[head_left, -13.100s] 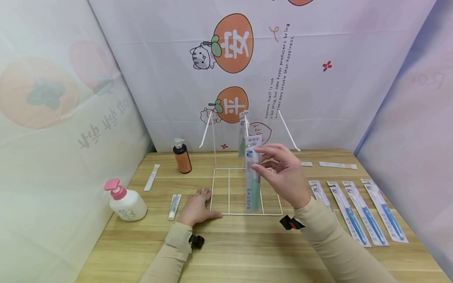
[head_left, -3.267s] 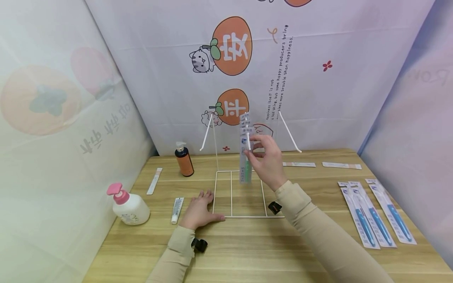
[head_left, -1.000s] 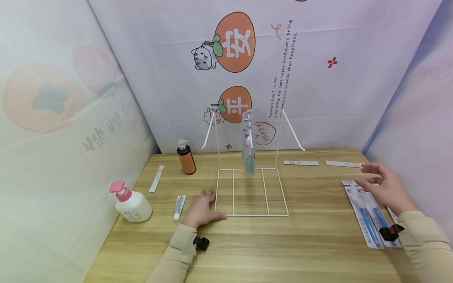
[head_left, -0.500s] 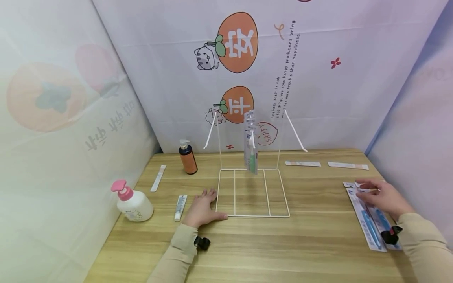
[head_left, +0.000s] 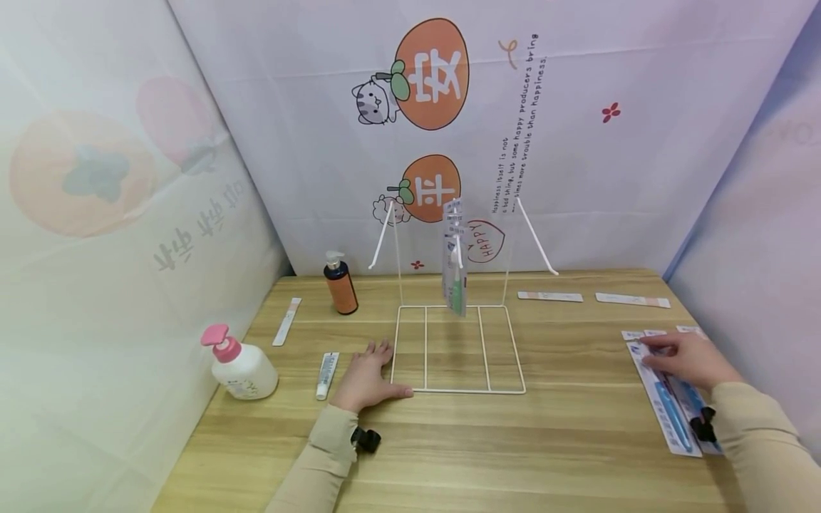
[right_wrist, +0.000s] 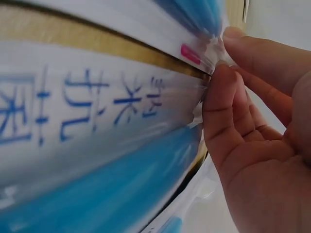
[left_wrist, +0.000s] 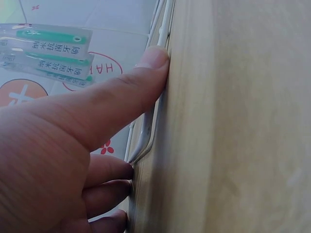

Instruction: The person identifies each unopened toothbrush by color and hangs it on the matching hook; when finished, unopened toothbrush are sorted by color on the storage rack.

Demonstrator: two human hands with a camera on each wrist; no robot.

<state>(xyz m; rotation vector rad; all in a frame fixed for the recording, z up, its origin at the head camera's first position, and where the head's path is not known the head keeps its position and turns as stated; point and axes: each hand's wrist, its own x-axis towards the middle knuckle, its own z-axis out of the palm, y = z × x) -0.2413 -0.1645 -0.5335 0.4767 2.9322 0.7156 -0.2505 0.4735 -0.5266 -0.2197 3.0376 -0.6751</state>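
Note:
My left hand (head_left: 365,381) rests at the front left corner of a white wire rack (head_left: 425,349), its thumb on the front wire and its fingers spread beside the frame. In the left wrist view the thumb (left_wrist: 121,97) presses along that wire. Packaged toothbrushes (head_left: 457,288) with green handles hang on the rack's middle hook; the two side hooks stick out bare. At the right, my right hand (head_left: 689,358) pinches the upper part of a packaged toothbrush (head_left: 672,413) with a blue handle. More such packs lie under and beside the hand, partly hidden by it.
A white pump bottle (head_left: 245,372) with a pink top and a dark bottle (head_left: 342,288) with an orange label stand left. A small tube (head_left: 327,375) lies beside my left hand. Thin white packets (head_left: 549,296) lie along the table's back and left side.
Earlier my right hand placed a green-handled packaged toothbrush on the middle hook. It has since moved right and come down onto the packs on the table. My left hand stays at the rack.

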